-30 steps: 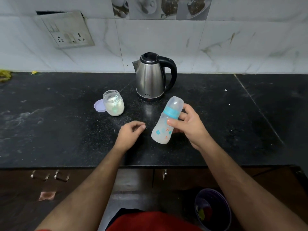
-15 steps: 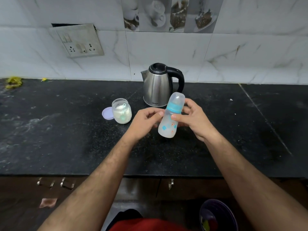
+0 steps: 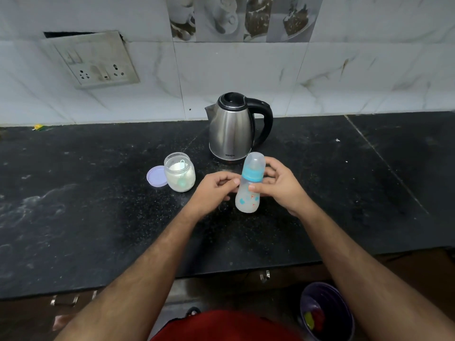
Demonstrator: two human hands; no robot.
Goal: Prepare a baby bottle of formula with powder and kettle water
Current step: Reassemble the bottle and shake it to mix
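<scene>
I've got the baby bottle (image 3: 248, 190) above the surface (image 3: 98, 205), right hand (image 3: 278, 188) gripping its body, left hand (image 3: 214, 190) pinching beside the collar. Light, smooth plastic (probably slippery): hold the body, twist the teal ring.

Both hands grip the capped bottle (image 3: 248, 190).

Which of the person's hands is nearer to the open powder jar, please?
Left. The left hand is just right of the powder jar; the right hand is beyond the bottle, farther right.
</scene>
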